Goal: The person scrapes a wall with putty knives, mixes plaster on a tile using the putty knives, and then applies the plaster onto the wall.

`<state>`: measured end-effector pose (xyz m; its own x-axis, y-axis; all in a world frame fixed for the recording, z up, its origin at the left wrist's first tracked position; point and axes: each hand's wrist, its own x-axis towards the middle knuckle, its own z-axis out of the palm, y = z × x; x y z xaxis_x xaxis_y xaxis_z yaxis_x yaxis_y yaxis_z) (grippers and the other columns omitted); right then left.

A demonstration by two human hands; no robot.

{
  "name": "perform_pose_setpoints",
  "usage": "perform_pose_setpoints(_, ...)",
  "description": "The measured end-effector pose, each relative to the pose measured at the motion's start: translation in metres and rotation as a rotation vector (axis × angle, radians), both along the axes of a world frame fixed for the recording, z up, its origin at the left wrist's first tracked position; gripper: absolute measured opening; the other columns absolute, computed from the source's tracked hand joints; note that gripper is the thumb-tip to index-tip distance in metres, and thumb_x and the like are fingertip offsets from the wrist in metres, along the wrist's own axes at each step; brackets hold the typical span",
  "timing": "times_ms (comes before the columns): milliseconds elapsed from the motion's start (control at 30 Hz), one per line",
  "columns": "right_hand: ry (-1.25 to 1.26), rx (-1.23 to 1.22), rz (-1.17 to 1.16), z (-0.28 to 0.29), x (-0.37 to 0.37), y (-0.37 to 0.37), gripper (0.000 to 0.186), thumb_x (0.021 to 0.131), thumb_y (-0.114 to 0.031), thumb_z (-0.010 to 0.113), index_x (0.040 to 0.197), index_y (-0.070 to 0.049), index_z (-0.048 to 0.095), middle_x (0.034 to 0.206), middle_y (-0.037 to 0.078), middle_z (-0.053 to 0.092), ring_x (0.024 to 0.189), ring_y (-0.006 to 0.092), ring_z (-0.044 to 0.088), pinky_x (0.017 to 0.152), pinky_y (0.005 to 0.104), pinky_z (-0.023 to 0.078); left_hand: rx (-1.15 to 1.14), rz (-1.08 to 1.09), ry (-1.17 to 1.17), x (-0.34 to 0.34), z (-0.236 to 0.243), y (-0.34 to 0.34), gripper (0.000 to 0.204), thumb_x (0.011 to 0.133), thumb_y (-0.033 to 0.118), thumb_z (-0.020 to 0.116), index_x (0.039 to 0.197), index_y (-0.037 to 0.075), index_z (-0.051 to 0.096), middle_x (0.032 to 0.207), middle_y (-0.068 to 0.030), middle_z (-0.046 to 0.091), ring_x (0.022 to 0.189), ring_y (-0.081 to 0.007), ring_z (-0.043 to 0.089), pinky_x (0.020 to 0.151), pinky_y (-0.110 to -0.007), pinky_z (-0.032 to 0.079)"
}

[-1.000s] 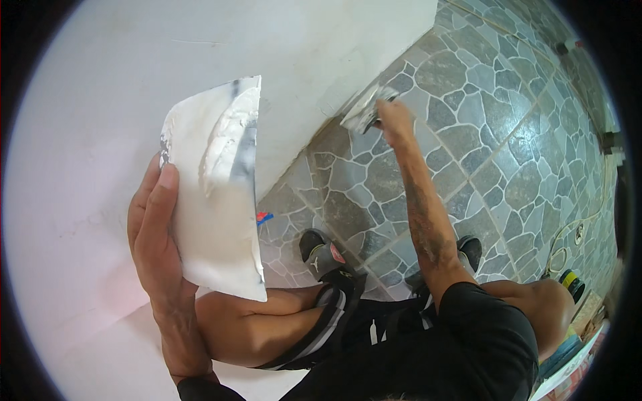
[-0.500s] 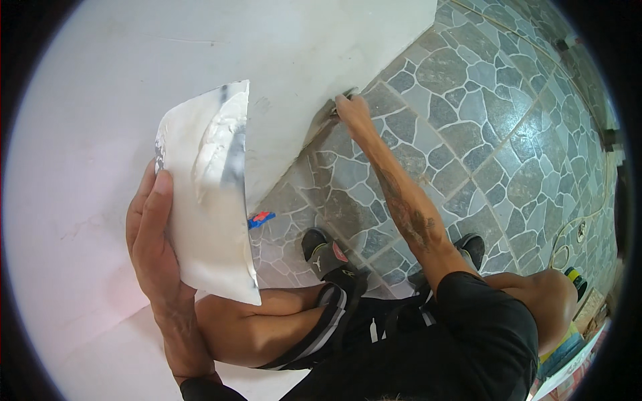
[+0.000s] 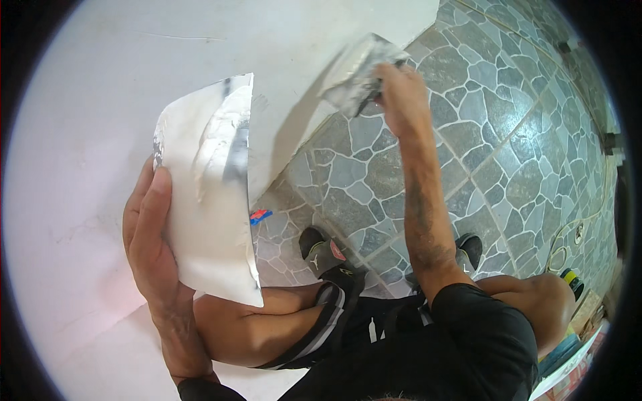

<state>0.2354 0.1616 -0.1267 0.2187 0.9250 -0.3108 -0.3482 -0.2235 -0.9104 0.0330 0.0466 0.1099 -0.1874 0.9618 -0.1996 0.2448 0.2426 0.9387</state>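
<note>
My left hand (image 3: 148, 230) grips the left edge of a thin, slightly curved white palette sheet (image 3: 207, 247), thumb on top and fingers behind it. A ridge of thick white putty (image 3: 217, 134) lies on its upper right part, beside a bare grey streak. My right hand (image 3: 406, 100) is closed around a wide putty knife (image 3: 361, 73), its blade smeared white and blurred by motion. The blade hangs in front of the lower edge of the white wall (image 3: 287, 47), casting a shadow; I cannot tell whether it touches.
The stone-patterned tile floor (image 3: 461, 127) meets the wall along a slanting edge. A small blue and red object (image 3: 261, 216) lies by the wall, partly behind the sheet. My shoes (image 3: 321, 248) stand on the tiles. A cable (image 3: 568, 224) runs along the right side.
My right hand has moved up and right, lifting the putty knife from the foot of the wall and turning its blade face into view. My left hand and the sheet have barely shifted.
</note>
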Motion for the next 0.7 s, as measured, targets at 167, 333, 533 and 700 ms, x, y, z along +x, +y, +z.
perform_pose_setpoints(167,0.11,-0.08,-0.04,-0.111,0.016,0.024,0.03,0.084,-0.015,0.054,0.097,0.012,0.06,0.089,0.015,0.064,0.076,0.0255,0.064,0.068,0.0388,0.055,-0.003,0.006,0.02,0.002,-0.003,0.002,0.047,0.1,0.026,0.046,0.133,-0.006,0.047,0.108,-0.011,0.063,0.09,-0.0121,0.062,0.078,-0.024,0.05)
perform_pose_setpoints(333,-0.087,-0.224,0.025,-0.172,-0.019,0.037,0.031,0.084,-0.012,0.053,0.099,0.014,0.06,0.094,0.018,0.064,0.079,0.0262,0.065,0.066,0.0405,0.057,-0.033,0.002,0.04,0.001,-0.001,0.001,0.047,0.1,0.028,0.047,0.134,-0.006,0.047,0.11,-0.011,0.063,0.093,-0.0131,0.062,0.08,-0.026,0.051)
perform_pose_setpoints(533,-0.055,-0.115,0.057,-0.218,-0.032,0.071,0.034,0.085,-0.015,0.053,0.096,0.017,0.06,0.097,0.022,0.064,0.082,0.0277,0.066,0.066,0.0414,0.058,-0.036,0.044,0.038,-0.004,0.004,-0.003,0.047,0.1,0.028,0.047,0.134,-0.005,0.048,0.111,-0.0108,0.062,0.095,-0.0131,0.062,0.082,-0.026,0.051)
perform_pose_setpoints(700,-0.068,-0.078,0.181,-0.151,-0.034,0.069,0.036,0.086,-0.015,0.05,0.092,0.019,0.059,0.095,0.021,0.064,0.08,0.0276,0.066,0.071,0.0406,0.061,-0.027,0.027,0.017,-0.01,-0.003,-0.003,0.045,0.1,0.026,0.046,0.133,-0.005,0.048,0.111,-0.0108,0.063,0.094,-0.0125,0.062,0.081,-0.026,0.051)
